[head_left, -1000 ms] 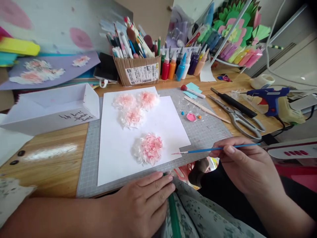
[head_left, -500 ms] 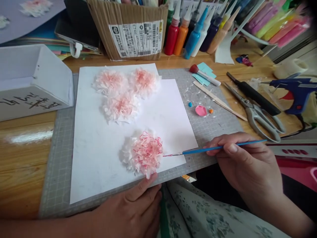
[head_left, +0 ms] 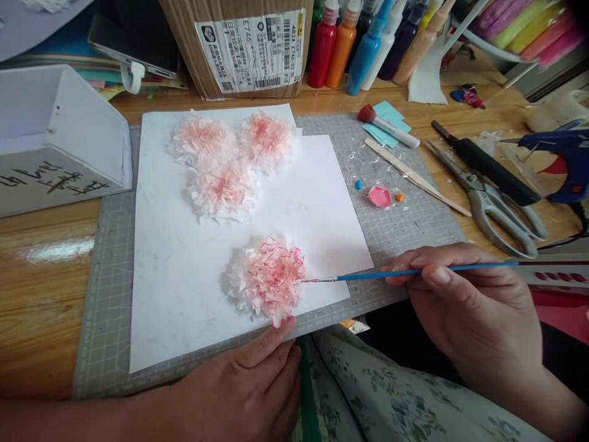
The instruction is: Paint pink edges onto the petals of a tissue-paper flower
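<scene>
Wood-grained bench (head_left: 41,307) carries white paper (head_left: 175,276) over a gray cutting mat (head_left: 103,288). On the paper's near part sits the red-edged paper flower (head_left: 273,276); the left hand's (head_left: 248,380) extended finger meets its base, while the right hand (head_left: 464,294) pinches a blue paintbrush (head_left: 377,275).

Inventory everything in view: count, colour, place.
Table: one, brown, below
Mat: one, grey, on table
Sheets: two or more, white, on mat
Flowers: four, pink/white, on sheets
Paint blobs: three, pink/blue/orange, over mat
Notes: several, turquoise, mat corner
Thick brush: one, red/white, on notes
Wooden stick: one or more, pale, right
Scissors: one, grey, right
Tool: one, black, right
Glue gun: one, blue, right
Bottles: several, multicoloured, back
Carton: one, brown, back
Open box: one, white, left
Device: one, black, back
Packets: several, multicoloured, back
Thin brush: one, blue, held
Left hand: one, at front flower
Right hand: one, on thin brush
</scene>
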The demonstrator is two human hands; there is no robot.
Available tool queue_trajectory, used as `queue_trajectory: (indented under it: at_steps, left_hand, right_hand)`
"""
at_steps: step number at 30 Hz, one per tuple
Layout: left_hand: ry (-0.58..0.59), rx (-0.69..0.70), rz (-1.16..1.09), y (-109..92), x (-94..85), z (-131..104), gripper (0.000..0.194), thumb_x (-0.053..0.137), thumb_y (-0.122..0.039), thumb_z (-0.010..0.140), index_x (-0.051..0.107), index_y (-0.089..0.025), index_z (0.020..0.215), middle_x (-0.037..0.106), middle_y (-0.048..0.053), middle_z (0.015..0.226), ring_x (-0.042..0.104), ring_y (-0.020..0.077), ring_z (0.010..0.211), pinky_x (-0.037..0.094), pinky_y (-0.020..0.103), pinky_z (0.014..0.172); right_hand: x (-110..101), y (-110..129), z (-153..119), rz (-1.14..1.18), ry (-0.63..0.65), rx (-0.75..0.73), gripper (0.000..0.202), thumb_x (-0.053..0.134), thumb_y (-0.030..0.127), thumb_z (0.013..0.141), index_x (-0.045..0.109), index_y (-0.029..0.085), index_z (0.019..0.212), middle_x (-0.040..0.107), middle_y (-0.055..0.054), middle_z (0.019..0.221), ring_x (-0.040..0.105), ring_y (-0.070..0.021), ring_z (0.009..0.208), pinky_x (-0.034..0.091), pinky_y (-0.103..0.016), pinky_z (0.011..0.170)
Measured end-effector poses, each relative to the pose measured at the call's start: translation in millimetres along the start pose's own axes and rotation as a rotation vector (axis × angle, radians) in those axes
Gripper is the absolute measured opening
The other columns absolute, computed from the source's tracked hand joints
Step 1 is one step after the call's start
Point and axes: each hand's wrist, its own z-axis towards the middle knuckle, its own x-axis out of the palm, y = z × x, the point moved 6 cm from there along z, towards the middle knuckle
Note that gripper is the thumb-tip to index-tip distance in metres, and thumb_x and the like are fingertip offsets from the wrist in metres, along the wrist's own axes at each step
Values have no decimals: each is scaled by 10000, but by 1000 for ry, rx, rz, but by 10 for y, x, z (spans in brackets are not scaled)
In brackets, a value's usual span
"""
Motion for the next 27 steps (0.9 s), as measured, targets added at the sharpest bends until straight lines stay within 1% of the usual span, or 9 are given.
queue_trajectory:
  at_steps: [2,7,9,12,17,22,25,27]
  left_hand:
    - [-13,6,-12,-1,-13,1,470,288,-161,1033,756,-216,1037,750,15,1110,609,201,1115,20,485,1284]
    - [-15,-2,-14,2,6,3,359,403,-194,1016,762,-212,1007,755,23,1085,615,210,1101,48,483,1282]
    - [-17,0,-15,5,9,13,359,402,-206,1020,761,-216,1013,753,20,1090,616,209,1101,48,480,1281]
    - [-12,6,-13,12,6,33,390,372,-182,1024,761,-215,1011,755,15,1075,623,204,1089,34,482,1282]
    - [9,6,-16,15,-1,29,403,354,-157,1026,755,-199,1027,754,21,1100,633,199,1080,30,488,1282]
    - [13,10,-22,16,13,16,419,336,-164,1028,753,-202,1037,751,21,1119,621,207,1108,30,492,1286]
    - [8,4,-28,17,33,12,421,334,-171,1032,754,-206,1030,754,12,1100,621,204,1094,29,489,1288]
    - [0,-10,-28,14,42,5,404,354,-166,1032,755,-207,1018,758,7,1078,622,197,1082,23,481,1289]
  right_hand:
    - [-2,3,-6,7,-1,-17,23,804,281,773,781,282,775,764,12,728,697,-142,691,594,-264,697]
    - [-17,5,-14,6,-4,-38,20,790,245,776,777,257,767,773,1,732,723,-162,718,597,-281,696]
    - [-28,4,-13,14,-15,-31,20,793,249,767,776,254,758,772,-10,723,727,-176,714,603,-301,699]
    - [-35,9,-7,47,-30,-33,36,802,249,750,769,250,739,765,-14,703,724,-185,694,613,-336,726]
    - [-10,14,1,38,-32,-43,34,806,238,752,773,243,743,765,-7,712,717,-157,687,597,-280,699]
    - [0,17,-9,2,-39,-24,37,811,257,746,776,265,737,773,0,727,719,-158,703,599,-279,715]
    - [6,24,-10,-1,-22,-31,31,801,245,757,776,258,744,779,1,741,720,-149,713,595,-261,727]
    - [10,22,-2,2,-13,-30,27,797,247,765,775,256,751,779,-7,739,725,-159,725,600,-275,738]
